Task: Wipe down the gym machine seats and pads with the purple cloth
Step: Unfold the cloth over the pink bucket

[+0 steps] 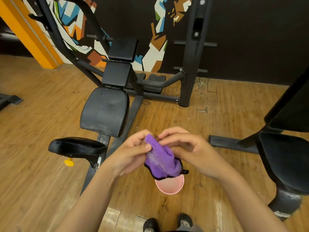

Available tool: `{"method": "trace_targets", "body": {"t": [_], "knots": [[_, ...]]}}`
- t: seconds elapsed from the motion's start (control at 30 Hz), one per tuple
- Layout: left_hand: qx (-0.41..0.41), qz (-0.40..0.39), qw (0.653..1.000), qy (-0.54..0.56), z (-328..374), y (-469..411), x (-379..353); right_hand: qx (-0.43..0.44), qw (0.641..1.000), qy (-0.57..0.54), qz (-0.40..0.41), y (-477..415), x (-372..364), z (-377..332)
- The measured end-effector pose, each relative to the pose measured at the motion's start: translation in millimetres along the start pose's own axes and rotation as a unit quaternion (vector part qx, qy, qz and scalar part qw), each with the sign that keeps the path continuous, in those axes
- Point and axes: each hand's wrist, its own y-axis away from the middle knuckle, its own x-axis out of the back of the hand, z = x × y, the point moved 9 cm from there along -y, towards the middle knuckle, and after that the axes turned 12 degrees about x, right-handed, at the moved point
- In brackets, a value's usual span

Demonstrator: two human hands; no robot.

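Head view, single frame.

**Hands:** both are raised in front of the body and meet on the purple cloth (pixel 159 159).
- Left hand (pixel 131 152): fingers curled, thumb pressed on the cloth's upper fold, a pinch grip.
- Right hand (pixel 189 150): fingers bent inward with the tips at the same upper fold. The cloth hides the palm side, but the hand appears to grip from the far side.
- Neither hand is spread flat.

**Cloth:** bunched lengthwise between the two sets of fingers. Its top end pokes out just above the left thumb, and its black-edged lower end hangs below both palms. A pink bucket (pixel 168 191) sits directly beneath that end on the wood floor (pixel 41 181). Cloth and bucket look apart, but they overlap in view, so this is not certain.

**Targets:**
- The big black seat (pixel 105 113) lies beyond and left of the left fingertips, untouched.
- The back pads (pixel 117 74) rise further beyond it.
- A smaller pad (pixel 75 145) sits left of the left wrist, with a yellow knob (pixel 69 162) under it.
- A second seat (pixel 287 158), on another machine, is off to the right of the right hand.

**Judgement:** this is the preparation step. The cloth is being folded or wrung over the bucket, and nothing is being wiped yet. Whether any pad is already clean cannot be told.

**Next move calls for:** gathering the cloth into one palm with a flat face outward. That hand then reaches forward and left, lays the cloth on the big seat and strokes it with steady pressure.
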Motion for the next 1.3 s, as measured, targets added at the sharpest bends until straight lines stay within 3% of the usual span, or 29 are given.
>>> {"method": "trace_targets", "body": {"t": [0.23,0.43,0.6,0.7,0.8,0.87,0.97,1.1,1.3], "knots": [[0.002,0.012,1.0,0.008,-4,-1,5,0.061,0.994,0.092,0.005,-7,-4,-15],[-0.057,0.117,0.991,0.009,14,16,40,0.014,0.991,-0.057,0.124,8,29,0],[-0.075,0.174,0.976,-0.103,15,20,39,-0.013,0.988,-0.021,0.151,11,38,12],[-0.077,0.198,0.97,-0.115,16,20,39,-0.015,0.987,0.003,0.159,9,41,14],[-0.071,0.223,0.966,-0.109,15,18,38,-0.055,0.983,-0.019,0.176,11,41,28],[-0.057,0.237,0.965,-0.099,11,17,36,-0.096,0.969,-0.09,0.209,15,38,41],[-0.036,0.264,0.961,-0.076,5,18,39,-0.157,0.93,-0.223,0.245,25,21,66],[-0.017,0.266,0.962,-0.058,-2,20,44,-0.238,0.884,-0.302,0.266,45,-9,94],[0.003,0.238,0.97,0.044,-15,22,44,-0.289,0.897,-0.279,0.184,42,-34,100]]}}
